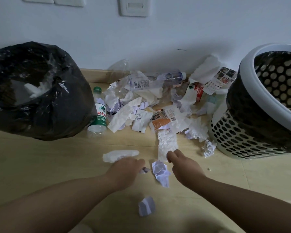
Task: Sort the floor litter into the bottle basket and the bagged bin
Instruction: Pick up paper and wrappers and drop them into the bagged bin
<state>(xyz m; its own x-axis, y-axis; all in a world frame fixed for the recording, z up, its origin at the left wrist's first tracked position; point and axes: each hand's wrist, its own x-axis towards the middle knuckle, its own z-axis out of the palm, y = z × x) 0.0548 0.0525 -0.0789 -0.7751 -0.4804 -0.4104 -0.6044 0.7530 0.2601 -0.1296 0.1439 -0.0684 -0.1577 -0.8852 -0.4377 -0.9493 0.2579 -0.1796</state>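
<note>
While a folded scrap (146,206) lies nearest on the floor, the left hand (124,169) curls round a small paper bit (144,170) and the right hand (183,163), fingers straight, touches a long tissue (166,145) (crumpled paper (160,174) sits between them). Beyond, the litter pile (149,105) lies at the floor's far edge, between the bagged bin (57,106) on the left and the basket (233,132) on the right.

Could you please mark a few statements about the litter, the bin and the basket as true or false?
1. The green-capped bottle is right beside the black bagged bin. True.
2. The perforated basket stands on the left. False: it is on the right.
3. The right hand reaches the near end of the long white tissue. True.
4. The bagged bin holds nothing. False: a white wad shows inside it.
</note>
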